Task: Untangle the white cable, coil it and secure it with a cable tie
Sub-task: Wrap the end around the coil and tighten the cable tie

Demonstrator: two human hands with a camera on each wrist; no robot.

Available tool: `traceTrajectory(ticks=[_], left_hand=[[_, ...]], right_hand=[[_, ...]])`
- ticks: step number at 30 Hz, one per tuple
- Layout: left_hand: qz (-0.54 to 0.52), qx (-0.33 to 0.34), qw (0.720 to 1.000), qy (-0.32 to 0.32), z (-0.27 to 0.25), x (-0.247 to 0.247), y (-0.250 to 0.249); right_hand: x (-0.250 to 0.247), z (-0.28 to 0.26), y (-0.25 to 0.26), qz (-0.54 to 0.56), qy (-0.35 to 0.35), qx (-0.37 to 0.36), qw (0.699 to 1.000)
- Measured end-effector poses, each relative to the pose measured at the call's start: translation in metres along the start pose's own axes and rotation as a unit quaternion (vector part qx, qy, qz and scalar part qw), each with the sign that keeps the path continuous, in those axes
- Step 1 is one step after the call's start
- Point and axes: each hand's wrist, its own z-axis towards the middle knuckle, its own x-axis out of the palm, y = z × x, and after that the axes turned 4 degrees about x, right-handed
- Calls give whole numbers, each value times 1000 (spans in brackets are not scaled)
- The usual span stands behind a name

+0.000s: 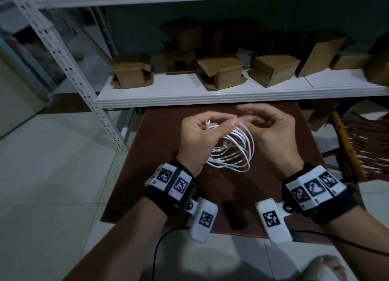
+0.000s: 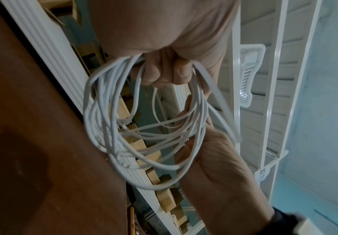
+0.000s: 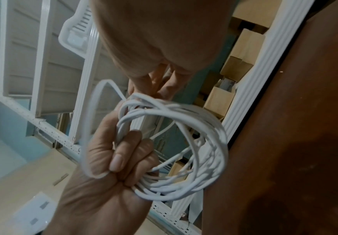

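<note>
The left hand sits at the left side of the white cable, its fingers curled tight round the gathered loops, thumb pressed on top. A plug end sticks up out of that fist. The coil hangs between the 2 hands, above the brown desk, clear of its surface.

A flat white strip, which I take to be the cable tie, arcs round the left side of the coil. It looks stiffer and springier than the cable and will likely want to flick straight if let go.

The cable itself looks light, thin, soft and smooth, so the loops will slide apart unless they are pinched together at 1 spot. The best hold is where the left hand already bunches them, leaving the opposite arc free.

The right hand, right of the coil, has its fingers bent inward, tips pinching at the top of the coil; whether they grip the tie or a strand I cannot tell.

Behind the coil, cardboard boxes stand on a white shelf. No brand or writing can be read; the wrist bands carry only black-and-white square marker patterns.
</note>
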Motion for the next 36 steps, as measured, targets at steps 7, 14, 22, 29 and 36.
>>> traceTrajectory(ticks=[7, 14, 22, 29, 36], left_hand=[[-6, 11, 999, -39, -1, 4, 4], [0, 16, 999, -50, 0, 3, 5], [13, 2, 997, -72, 0, 2, 5], [-2, -34, 995, -89, -2, 7, 8], [-29, -76, 993, -89, -4, 4, 9]], right_hand=[[3, -1, 0, 4, 23, 20, 1000], [8, -5, 3, 83, 46, 66, 993], [10, -3, -1, 89, 35, 113, 989], [12, -4, -1, 127, 41, 164, 978], [10, -4, -3, 86, 45, 114, 989]])
